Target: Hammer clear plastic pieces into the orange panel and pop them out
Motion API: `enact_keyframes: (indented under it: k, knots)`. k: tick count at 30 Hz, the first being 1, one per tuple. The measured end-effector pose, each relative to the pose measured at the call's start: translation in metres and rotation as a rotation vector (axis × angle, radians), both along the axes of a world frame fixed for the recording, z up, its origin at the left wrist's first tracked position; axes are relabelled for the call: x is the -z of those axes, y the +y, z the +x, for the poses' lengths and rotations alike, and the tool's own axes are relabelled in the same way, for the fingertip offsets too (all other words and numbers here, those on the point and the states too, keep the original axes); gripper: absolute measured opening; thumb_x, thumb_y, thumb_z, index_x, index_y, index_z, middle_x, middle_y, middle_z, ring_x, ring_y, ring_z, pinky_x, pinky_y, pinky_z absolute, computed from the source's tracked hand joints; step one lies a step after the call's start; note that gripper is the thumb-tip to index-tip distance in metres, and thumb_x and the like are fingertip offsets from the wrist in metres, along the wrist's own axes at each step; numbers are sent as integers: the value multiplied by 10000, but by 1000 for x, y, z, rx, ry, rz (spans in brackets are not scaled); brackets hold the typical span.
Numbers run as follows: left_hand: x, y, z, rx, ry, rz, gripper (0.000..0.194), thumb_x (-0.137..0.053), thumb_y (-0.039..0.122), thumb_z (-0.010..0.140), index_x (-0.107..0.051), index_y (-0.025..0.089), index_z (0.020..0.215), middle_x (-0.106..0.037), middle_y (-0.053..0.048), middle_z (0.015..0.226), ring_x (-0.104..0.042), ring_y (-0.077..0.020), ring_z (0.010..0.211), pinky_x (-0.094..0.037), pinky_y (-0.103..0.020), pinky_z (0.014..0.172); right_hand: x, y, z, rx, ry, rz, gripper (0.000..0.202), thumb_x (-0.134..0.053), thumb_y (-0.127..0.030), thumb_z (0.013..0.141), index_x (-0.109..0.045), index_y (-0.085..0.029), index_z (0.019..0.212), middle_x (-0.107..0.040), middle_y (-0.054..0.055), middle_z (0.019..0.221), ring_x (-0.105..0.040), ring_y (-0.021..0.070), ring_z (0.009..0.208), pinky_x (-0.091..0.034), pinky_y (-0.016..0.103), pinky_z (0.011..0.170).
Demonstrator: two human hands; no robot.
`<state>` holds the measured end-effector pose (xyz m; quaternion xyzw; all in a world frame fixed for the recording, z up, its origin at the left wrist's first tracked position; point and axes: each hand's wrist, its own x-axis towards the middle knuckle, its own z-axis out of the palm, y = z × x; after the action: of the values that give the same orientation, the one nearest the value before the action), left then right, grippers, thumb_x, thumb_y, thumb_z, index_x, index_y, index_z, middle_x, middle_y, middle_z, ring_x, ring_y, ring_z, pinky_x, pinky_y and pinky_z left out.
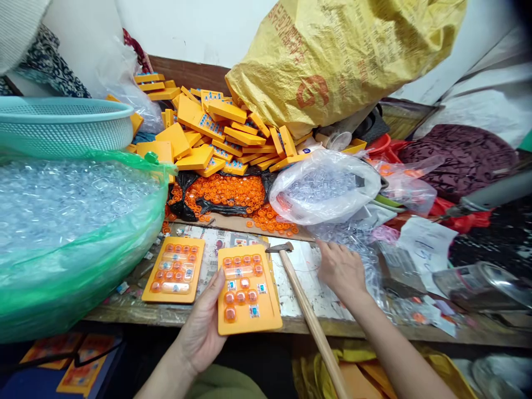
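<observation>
An orange keypad panel with clear-capped round buttons is gripped along its left edge by my left hand, thumb on its face. Three of its square blue-and-white switches show without caps. My right hand rests back-up at the left side of loose clear plastic caps; its fingers are curled and the fingertips hidden. Between my hands lies a hammer, its head just past the panel's top right corner. A second keypad panel lies flat on the bench to the left.
A green plastic bag of clear parts bulges at left, below a light blue basket. Orange panels are heaped behind orange rings. A white bag holds clear caps. A yellow sack leans behind; a clear jar lies right.
</observation>
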<state>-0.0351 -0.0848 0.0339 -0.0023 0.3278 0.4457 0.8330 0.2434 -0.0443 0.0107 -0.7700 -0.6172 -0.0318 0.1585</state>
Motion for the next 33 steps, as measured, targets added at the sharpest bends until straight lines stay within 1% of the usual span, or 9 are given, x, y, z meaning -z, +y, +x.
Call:
enact_keyframes:
  k: [2,7,12,18,24,27,29,31,33]
  knots:
    - [0,-2,-2,13,10,46,616,-657,278,831,-404,223,1390,-636,-102,1256,-571,-279,1192,-442,-425,1050,1,-1,0,-17,55,41,356,-529,-88,704,-700,-186,1000,-629,103,799,-566,266,788,-390,380,719]
    - [-3,-6,-6,111,71,232,827,-765,121,686,-373,278,1397,-614,-101,1287,-556,-307,1204,-426,-459,1050,10,3,5,34,336,229,239,-581,-356,752,-682,-184,883,-611,41,737,-566,195,653,-462,341,671]
    - [-6,-6,-3,68,131,308,974,-804,46,557,-350,282,1386,-586,-118,1319,-551,-328,1203,-464,-459,1004,9,-11,-28,148,633,414,388,-570,-472,794,-594,-148,1007,-665,120,938,-634,231,851,-493,400,790]
    - [-8,-4,0,29,217,356,1004,-841,72,515,-350,244,1374,-620,-144,1255,-615,-333,1105,-496,-459,959,-22,-66,-114,-195,979,57,204,-633,-410,805,-690,-214,813,-695,39,740,-658,189,686,-532,293,633]
    - [-8,-7,0,-13,305,394,1066,-858,126,536,-282,281,1420,-638,-126,1223,-639,-304,1068,-518,-421,924,-25,-74,-135,-341,858,108,91,-629,-279,827,-680,-237,765,-647,26,726,-619,185,703,-507,292,660]
    - [-8,-9,1,-43,351,393,1092,-845,144,567,-214,276,1449,-634,-137,1230,-644,-310,1060,-525,-417,918,-22,-71,-134,-338,840,216,82,-638,-261,816,-677,-250,745,-631,58,920,-603,222,925,-494,332,782]
    - [-7,-11,3,-63,386,404,1089,-833,158,588,-184,268,1457,-624,-140,1244,-642,-316,1065,-529,-420,914,-20,-69,-136,-267,988,210,69,-680,-287,778,-636,-239,753,-583,71,1098,-570,240,1055,-493,344,828]
    - [-4,-12,4,-91,459,434,1054,-823,163,601,-204,254,1448,-611,-135,1261,-631,-311,1085,-519,-412,933,-18,-69,-139,-199,1282,81,205,-719,-331,742,-542,-238,791,-600,55,1045,-612,214,968,-522,316,758]
    - [1,-12,4,-118,559,471,986,-820,160,601,-272,226,1418,-596,-134,1277,-611,-304,1119,-495,-391,969,-14,-69,-142,-160,1549,-39,336,-751,-356,710,-446,-249,801,-610,-7,834,-632,163,774,-528,268,657]
